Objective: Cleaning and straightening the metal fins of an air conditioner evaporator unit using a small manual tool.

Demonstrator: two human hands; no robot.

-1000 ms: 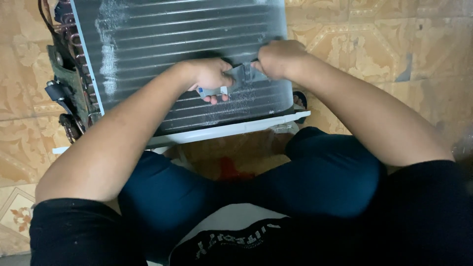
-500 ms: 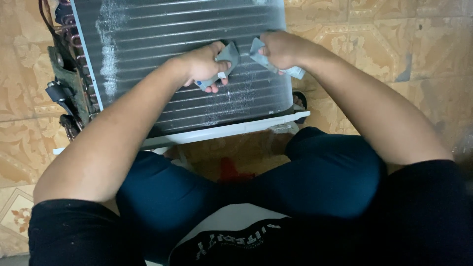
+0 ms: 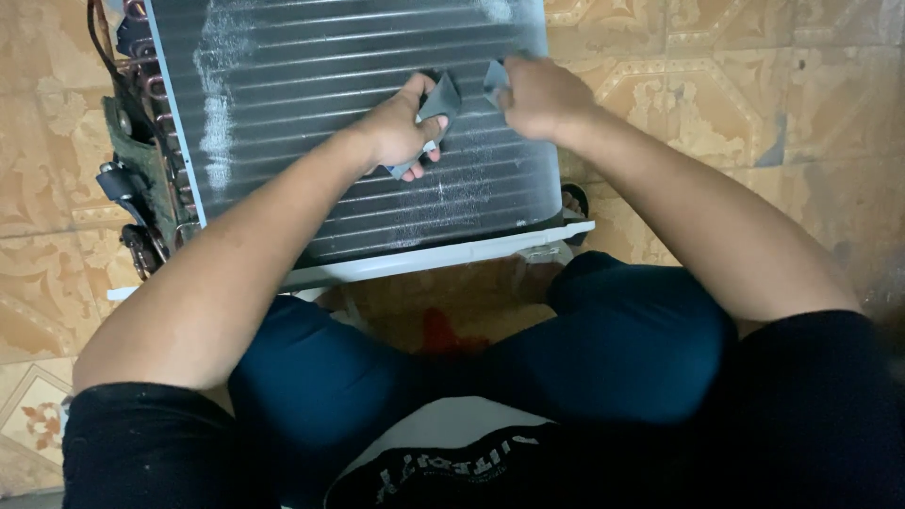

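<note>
1. Grey sandpaper piece (image 3: 436, 102) is pinched in the left hand (image 3: 401, 127), which rests mid-panel on the finned coil (image 3: 311, 123).
2. The right hand (image 3: 537, 94) is closed on a second grey piece (image 3: 494, 80) near the coil's right edge.
3. White scuffed streaks mark parts of the fins; most of the panel looks dark and untouched.

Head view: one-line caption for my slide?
Left hand and right hand each hold a grey piece over a finned coil on the floor.

No packages, labels, signs or screens anywhere in view.
</note>
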